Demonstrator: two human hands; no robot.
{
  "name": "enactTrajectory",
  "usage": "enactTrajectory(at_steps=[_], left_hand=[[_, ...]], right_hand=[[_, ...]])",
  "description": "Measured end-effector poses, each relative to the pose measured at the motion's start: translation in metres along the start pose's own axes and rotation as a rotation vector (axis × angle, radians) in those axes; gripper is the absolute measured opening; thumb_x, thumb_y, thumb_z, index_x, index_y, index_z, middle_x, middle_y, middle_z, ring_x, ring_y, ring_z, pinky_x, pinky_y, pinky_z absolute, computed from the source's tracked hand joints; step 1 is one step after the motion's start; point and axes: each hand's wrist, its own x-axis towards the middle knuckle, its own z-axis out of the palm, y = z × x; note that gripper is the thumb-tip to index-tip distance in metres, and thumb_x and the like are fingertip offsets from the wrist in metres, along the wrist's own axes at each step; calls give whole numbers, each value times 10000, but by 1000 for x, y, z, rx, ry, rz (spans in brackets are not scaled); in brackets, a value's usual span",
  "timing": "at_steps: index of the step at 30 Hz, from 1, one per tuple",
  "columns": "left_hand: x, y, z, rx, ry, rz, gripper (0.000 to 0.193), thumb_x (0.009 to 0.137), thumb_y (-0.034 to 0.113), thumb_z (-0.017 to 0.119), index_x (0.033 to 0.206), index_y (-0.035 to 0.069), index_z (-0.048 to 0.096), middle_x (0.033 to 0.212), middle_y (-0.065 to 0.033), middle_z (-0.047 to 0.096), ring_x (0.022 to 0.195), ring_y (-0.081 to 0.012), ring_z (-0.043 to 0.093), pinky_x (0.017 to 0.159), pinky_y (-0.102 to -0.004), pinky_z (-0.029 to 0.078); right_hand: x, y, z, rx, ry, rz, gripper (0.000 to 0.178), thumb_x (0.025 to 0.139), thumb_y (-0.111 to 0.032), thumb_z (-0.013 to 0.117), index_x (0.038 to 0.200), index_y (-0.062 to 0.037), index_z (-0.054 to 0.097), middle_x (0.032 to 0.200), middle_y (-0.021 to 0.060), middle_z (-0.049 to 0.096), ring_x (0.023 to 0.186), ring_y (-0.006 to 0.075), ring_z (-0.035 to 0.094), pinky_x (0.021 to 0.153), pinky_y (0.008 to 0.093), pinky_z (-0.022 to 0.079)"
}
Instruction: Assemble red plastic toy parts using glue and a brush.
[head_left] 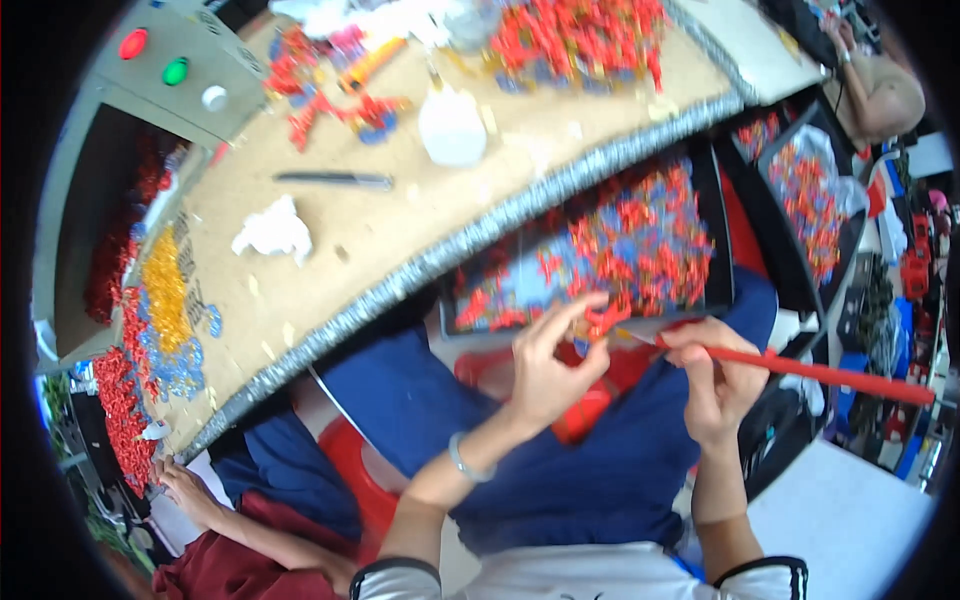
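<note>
My left hand (552, 362) pinches a small red plastic figure (606, 318) with orange and blue bits between thumb and fingers. In my right hand (718, 378) is a long red stick-like tool (850, 378), gripped like a pen. Its thin pale tip points left, close to the small figure; whether they touch is too blurred to tell. Both hands are above my lap, at the near edge of a black tray (716, 225) heaped with similar red, blue and yellow pieces (630, 240).
The workbench (370, 240) has a silvery taped edge. On it are a white bottle (452, 128), a dark pen-shaped tool (333, 180), crumpled white tissue (275, 232) and piles of red pieces (580, 40). Another person's hand (188, 492) is at the left; another black bin (770, 225) stands right.
</note>
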Motion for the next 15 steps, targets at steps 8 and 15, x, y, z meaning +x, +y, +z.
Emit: enactTrajectory(at_steps=[8,15], left_hand=[[10,-11,-7,-559,-91,-249,442,908,-44,515,1339,13,438,1069,-75,599,823,-134,640,763,-240,517],[17,-14,-20,-661,-129,-301,444,941,-21,471,1372,39,384,1182,-185,584,992,-236,650,826,-316,555]], right_hand=[[108,-44,17,197,218,-155,229,946,-134,552,963,68,659,858,126,673,791,155,642,690,232,485],[270,-23,103,-215,38,-286,294,927,-323,586,1030,-82,717,912,100,717,810,135,656,762,247,474]])
